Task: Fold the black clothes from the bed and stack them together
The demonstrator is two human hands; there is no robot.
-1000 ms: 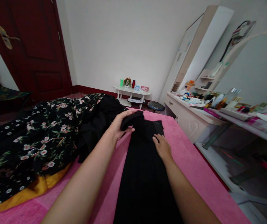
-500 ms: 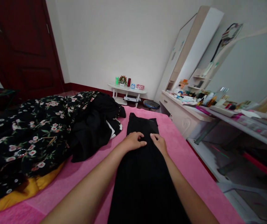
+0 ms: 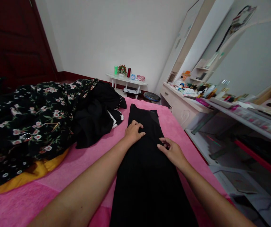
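Note:
A long black garment (image 3: 147,176) lies flattened into a narrow strip on the pink bed cover (image 3: 90,170), running from the bottom of the view towards the far edge of the bed. My left hand (image 3: 134,131) rests on its left side, thumb and fingers apart. At the right edge of the cloth is my right hand (image 3: 171,150), its thumb and forefinger apart and the other fingers loosely bent. Whether its fingertips touch the fabric, I cannot tell. The near end of the garment is cut off by the frame.
To the left is a heap of clothes: a black floral garment (image 3: 52,116), plain black cloth (image 3: 95,123) and a yellow piece (image 3: 38,171). A low white table (image 3: 128,79) stands beyond the bed. A dressing table (image 3: 183,99) crowded with bottles is on the right.
My right hand has moved rightward, away from my left hand, to the garment's right edge. My left hand keeps about the same place on the cloth. The camera view has tilted slightly down.

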